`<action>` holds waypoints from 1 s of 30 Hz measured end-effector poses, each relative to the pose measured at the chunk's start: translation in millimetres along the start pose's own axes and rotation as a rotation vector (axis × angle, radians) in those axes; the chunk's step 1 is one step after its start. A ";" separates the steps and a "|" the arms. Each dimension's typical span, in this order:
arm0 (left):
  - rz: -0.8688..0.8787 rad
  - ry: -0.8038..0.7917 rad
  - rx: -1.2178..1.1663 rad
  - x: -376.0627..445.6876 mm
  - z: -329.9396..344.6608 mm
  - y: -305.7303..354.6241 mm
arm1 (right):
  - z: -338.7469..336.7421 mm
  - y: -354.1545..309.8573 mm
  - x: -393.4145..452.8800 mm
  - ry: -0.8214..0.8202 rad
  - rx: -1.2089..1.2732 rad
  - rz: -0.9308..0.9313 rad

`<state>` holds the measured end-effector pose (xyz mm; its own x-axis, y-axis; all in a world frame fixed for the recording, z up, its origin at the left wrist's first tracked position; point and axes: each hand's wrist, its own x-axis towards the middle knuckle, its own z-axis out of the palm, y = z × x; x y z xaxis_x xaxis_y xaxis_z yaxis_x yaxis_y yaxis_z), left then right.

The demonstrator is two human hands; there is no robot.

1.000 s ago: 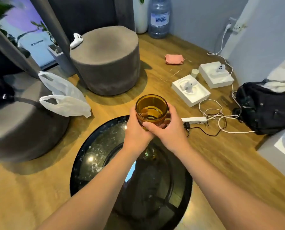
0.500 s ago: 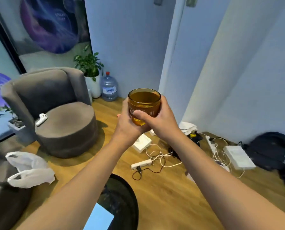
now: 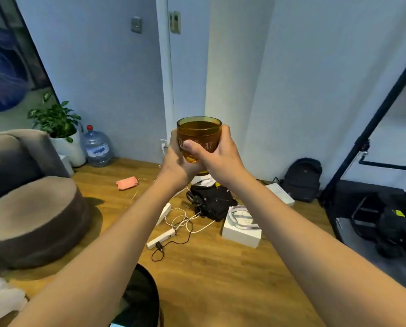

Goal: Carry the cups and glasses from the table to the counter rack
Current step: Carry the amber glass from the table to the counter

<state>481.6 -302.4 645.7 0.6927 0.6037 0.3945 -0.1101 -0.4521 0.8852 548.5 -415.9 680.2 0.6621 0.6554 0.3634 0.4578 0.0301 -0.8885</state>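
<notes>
Wall: A big pale blue wall (image 3: 102, 67) fills the back of the room.
Floor: The wood floor (image 3: 220, 267) has many things lying on it.
Chair: A round grey chair (image 3: 32, 215) sits on the left side.
Black table: Only the dark round edge of the table (image 3: 140, 300) shows at the bottom, between the two arms.
Arms: Both bare arms reach far out in front and come together in the middle, up at chest height.
Plant: A green plant (image 3: 55, 119) stands in a white pot by the wall.
Backpack: A black backpack (image 3: 302, 179) leans on the wall at the right.
Water bottle: A big clear water bottle (image 3: 97, 147) stands just beside the plant pot.
White box: A white box (image 3: 241, 233) lies on the floor under the right arm.
Left hand: The left hand (image 3: 176, 164) cups the glass from the left and from below, with its fingers curled round it.
Right hand: The right hand (image 3: 218, 156) wraps the glass from the right, and its thumb lies across the front.
Glass: The amber glass (image 3: 199, 135) is held upright in the air in both hands, high over the floor and well away from the table.
Power strip: A white power strip (image 3: 161, 238) lies on the floor with thin cords tangled near it.
Pink thing: A small pink thing (image 3: 127, 182) lies on the floor near the chair.
</notes>
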 end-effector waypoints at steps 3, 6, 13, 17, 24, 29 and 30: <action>-0.031 -0.064 -0.034 -8.2 42.3 15.0 | -41.6 5.7 -19.1 0.046 -0.027 0.012; -0.002 -0.136 -0.089 -15.3 83.9 28.7 | -81.4 12.1 -36.2 0.099 -0.062 0.028; 0.088 -0.316 -0.190 -20.4 167.3 58.9 | -161.4 25.6 -64.6 0.271 -0.152 0.067; 0.112 -0.478 -0.267 -17.0 212.0 76.5 | -203.4 29.7 -78.6 0.385 -0.180 0.090; 0.165 -0.707 -0.373 -38.0 311.6 102.0 | -276.9 34.3 -133.1 0.635 -0.237 0.141; 0.296 -0.878 -0.434 -87.5 372.8 144.6 | -332.6 31.7 -200.7 0.807 -0.303 0.200; 0.318 -0.905 -0.453 -101.0 385.4 154.3 | -344.0 28.9 -216.3 0.841 -0.313 0.211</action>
<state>669.3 -686.2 647.4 0.8373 -0.2972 0.4588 -0.5060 -0.1036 0.8563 622.6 -816.4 672.3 0.9074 -0.1439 0.3948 0.3366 -0.3133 -0.8880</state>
